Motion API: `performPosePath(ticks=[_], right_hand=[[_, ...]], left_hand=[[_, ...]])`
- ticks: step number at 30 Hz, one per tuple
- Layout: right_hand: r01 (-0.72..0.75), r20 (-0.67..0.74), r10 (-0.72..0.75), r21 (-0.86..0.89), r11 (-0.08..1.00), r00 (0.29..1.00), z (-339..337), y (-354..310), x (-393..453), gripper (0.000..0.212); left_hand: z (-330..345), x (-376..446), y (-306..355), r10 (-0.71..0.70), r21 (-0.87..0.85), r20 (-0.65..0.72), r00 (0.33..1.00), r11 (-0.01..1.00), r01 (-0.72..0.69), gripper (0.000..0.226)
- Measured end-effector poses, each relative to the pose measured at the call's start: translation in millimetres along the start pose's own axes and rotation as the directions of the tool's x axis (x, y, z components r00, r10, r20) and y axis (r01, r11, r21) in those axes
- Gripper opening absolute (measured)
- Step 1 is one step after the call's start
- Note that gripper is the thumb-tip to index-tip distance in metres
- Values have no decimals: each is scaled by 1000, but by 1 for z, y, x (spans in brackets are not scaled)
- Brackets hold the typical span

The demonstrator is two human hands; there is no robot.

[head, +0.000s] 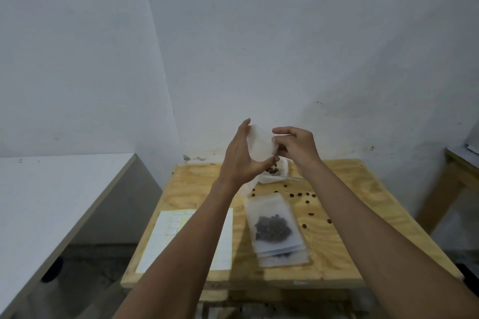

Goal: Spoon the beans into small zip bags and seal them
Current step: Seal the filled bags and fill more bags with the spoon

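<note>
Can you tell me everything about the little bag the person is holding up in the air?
The small zip bag is a pale, cloudy, see-through plastic rectangle. It looks flat and empty. Both hands hold it up above the wooden table, in front of the wall. The left hand cups its left edge and bottom, and the right hand pinches its right edge. Whether its top is open is too blurry to tell.

Paper sheet (220, 246) left of stacked bags (276, 230) on table (337, 248).

In front of me a plywood tabletop (344, 217) stands against a white wall (259, 46). A sheet of paper (160, 241) with handwriting lies at its near left. A white counter (51, 189) runs along the left; another wooden table (458, 176) stands far right.
</note>
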State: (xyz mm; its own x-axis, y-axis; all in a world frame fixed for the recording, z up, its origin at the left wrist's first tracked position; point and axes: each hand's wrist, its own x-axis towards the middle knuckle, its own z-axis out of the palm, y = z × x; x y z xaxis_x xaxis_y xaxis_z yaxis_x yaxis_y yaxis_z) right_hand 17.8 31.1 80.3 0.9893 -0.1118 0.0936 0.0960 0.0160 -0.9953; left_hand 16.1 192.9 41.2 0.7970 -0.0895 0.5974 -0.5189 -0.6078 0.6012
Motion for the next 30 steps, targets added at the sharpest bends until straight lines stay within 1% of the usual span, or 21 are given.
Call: performPosePath(ticks=[2, 3, 4, 5, 7, 8, 10, 12, 14, 17, 20, 23, 26, 28, 30], right_hand=[[-37, 9, 37, 46, 998, 999, 2, 12, 6, 16], [-43, -13, 44, 39, 998, 999, 1, 20, 11, 11], [-28, -59, 26, -26, 999, 998, 0, 28, 17, 10], [-8, -112, -8, -142, 990, 994, -3, 37, 23, 11], [-7, -184, -66, -368, 930, 981, -9, 51, 32, 10], [-25, -201, -72, -443, 896, 977, -13, 59, 35, 9], [-72, -222, -60, -541, 838, 973, -18, 78, 41, 11], [-151, -298, -37, -583, 798, 954, -21, 96, 46, 12], [-242, -372, 11, -582, 776, 928, -25, 112, 48, 13], [-336, -389, 114, -570, 750, 914, -29, 128, 51, 12], [-350, -356, 157, -584, 732, 921, -31, 133, 55, 10], [-351, -321, 188, -587, 729, 928, -31, 134, 62, 13], [-382, -330, 231, -526, 760, 915, -32, 136, 68, 13], [-383, -328, 250, -449, 807, 911, -33, 136, 71, 13], [-371, -324, 266, -327, 869, 908, -31, 134, 72, 13]], left_hand=[[3, 0, -10, -55, 10, -14, 998, 998, 55, 103], [4, 0, -16, -74, 18, -17, 997, 997, 74, 101], [5, 0, -23, -97, 29, -9, 995, 995, 97, 100], [6, 0, -30, -127, 42, 11, 992, 991, 126, 101], [7, 1, -45, -194, 68, 65, 979, 980, 189, 100], [9, 1, -52, -224, 77, 89, 970, 973, 218, 99], [14, -1, -63, -270, 87, 131, 954, 962, 260, 100], [22, -2, -71, -309, 91, 171, 936, 950, 297, 101], [29, -3, -76, -344, 80, 195, 918, 939, 335, 100], [38, 0, -80, -385, 61, 228, 894, 922, 382, 97], [46, 3, -80, -401, 63, 276, 873, 914, 400, 98], [52, 5, -79, -397, 56, 305, 866, 915, 400, 99], [57, 8, -76, -400, 46, 326, 856, 912, 409, 107], [60, 11, -75, -395, 46, 331, 857, 914, 404, 106], [61, 14, -74, -378, 40, 321, 868, 921, 387, 101]])
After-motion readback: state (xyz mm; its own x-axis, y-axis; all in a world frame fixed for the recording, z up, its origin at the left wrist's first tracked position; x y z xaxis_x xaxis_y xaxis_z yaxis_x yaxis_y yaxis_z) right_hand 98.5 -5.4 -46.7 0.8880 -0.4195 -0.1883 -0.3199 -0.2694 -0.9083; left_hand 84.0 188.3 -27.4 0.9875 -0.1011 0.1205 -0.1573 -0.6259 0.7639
